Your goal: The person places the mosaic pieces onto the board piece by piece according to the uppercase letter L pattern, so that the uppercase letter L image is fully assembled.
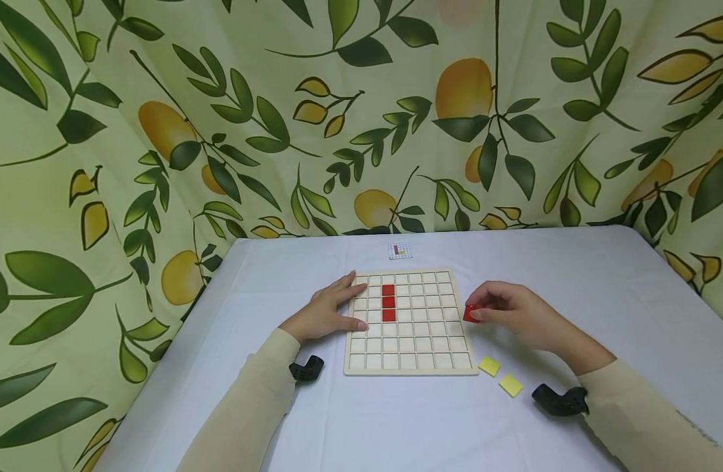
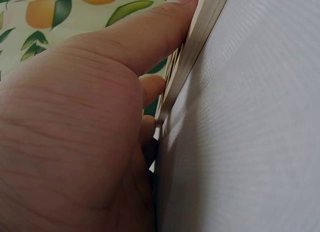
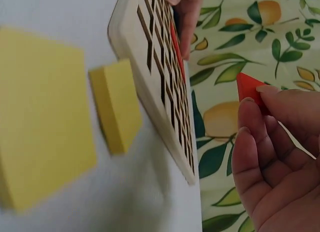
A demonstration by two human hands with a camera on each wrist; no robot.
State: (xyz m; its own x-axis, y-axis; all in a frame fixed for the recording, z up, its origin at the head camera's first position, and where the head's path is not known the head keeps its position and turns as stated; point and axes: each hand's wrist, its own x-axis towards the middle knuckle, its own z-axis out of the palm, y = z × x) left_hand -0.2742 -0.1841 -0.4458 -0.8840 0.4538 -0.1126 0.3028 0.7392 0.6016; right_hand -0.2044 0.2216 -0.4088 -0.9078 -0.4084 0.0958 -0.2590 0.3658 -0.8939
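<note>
A square wooden grid board [image 1: 420, 344] lies on the white-covered table, with three red square tiles [image 1: 388, 302] in one column near its left side. My left hand [image 1: 328, 309] rests on the board's left edge, thumb and fingers spread over the rim. Just off the board's right edge, my right hand [image 1: 514, 311] pinches another red tile [image 1: 471, 313] between thumb and fingertips. In the right wrist view that red tile [image 3: 251, 92] is held up off the table, one corner pointing away from the fingers.
Two yellow square tiles, one at the board's lower right corner [image 1: 489, 366] and one nearer me [image 1: 510, 385], lie on the table. Behind the board lies a small printed grid card [image 1: 400, 250]. A leaf-and-fruit patterned curtain [image 1: 373, 131] hangs past the table's far edge.
</note>
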